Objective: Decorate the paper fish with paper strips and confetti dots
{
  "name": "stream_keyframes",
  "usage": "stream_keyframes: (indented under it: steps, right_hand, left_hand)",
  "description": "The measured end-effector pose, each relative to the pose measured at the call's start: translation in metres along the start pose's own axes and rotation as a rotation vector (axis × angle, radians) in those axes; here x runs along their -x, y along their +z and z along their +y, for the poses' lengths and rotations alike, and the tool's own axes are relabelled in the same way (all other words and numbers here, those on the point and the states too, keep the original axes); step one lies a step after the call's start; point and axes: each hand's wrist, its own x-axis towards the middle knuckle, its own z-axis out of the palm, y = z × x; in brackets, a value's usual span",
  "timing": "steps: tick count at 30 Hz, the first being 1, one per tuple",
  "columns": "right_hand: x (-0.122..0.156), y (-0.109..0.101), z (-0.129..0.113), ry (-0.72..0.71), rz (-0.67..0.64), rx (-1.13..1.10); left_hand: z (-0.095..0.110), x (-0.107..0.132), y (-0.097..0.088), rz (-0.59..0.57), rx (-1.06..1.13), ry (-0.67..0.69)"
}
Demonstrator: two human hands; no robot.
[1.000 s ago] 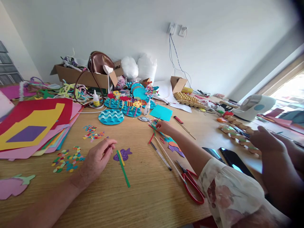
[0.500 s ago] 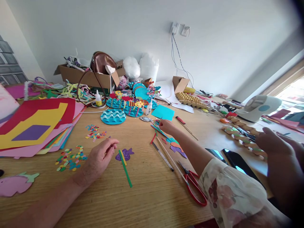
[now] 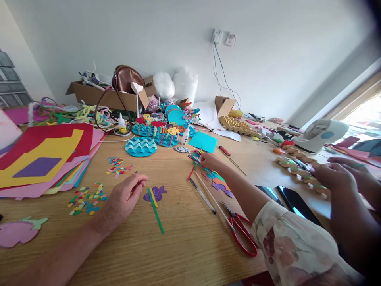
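Note:
My left hand (image 3: 122, 200) lies on the wooden table (image 3: 184, 242) with its fingers curled and the tips pinched together; whether anything is in them I cannot make out. Just right of it sit a purple paper fish (image 3: 157, 192) and a green paper strip (image 3: 156, 212) with a short yellow strip. My right hand (image 3: 210, 161), on an arm with a floral sleeve (image 3: 291, 246), reaches forward and closes on a bunch of coloured paper strips (image 3: 195, 157). More paper fish shapes (image 3: 220, 184) lie under that forearm.
Red-handled scissors (image 3: 241, 234), a pencil (image 3: 202, 194), two phones (image 3: 293, 200). Coloured paper sheets (image 3: 41, 159) and confetti (image 3: 86, 198) at left. Blue wave discs (image 3: 140, 146), glue bottles and boxes at the back. Another person's hands (image 3: 339, 176) work at right near a white fan (image 3: 320, 133).
My two hands have hardly moved. The other person's hands at right have shifted slightly over the pieces in front of them.

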Motion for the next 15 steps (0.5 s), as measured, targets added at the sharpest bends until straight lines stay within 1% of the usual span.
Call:
stream_keyframes:
  steps: [3, 7, 10, 15]
  right_hand:
    - [0.0, 0.001, 0.006, 0.009, 0.051, -0.047]
    - [-0.005, 0.007, 0.014, 0.008, 0.096, -0.115]
    - [-0.007, 0.01, 0.017, 0.009, 0.117, -0.157]
    - [-0.006, 0.007, 0.018, 0.015, 0.131, -0.207]
  left_hand:
    - [0.0, 0.0, -0.001, -0.003, 0.001, 0.008]
    - [-0.001, 0.001, 0.0, -0.005, 0.002, 0.005]
    - [-0.001, 0.001, 0.0, -0.014, 0.0, -0.007]
    - [-0.001, 0.001, 0.0, -0.013, 0.004, -0.019]
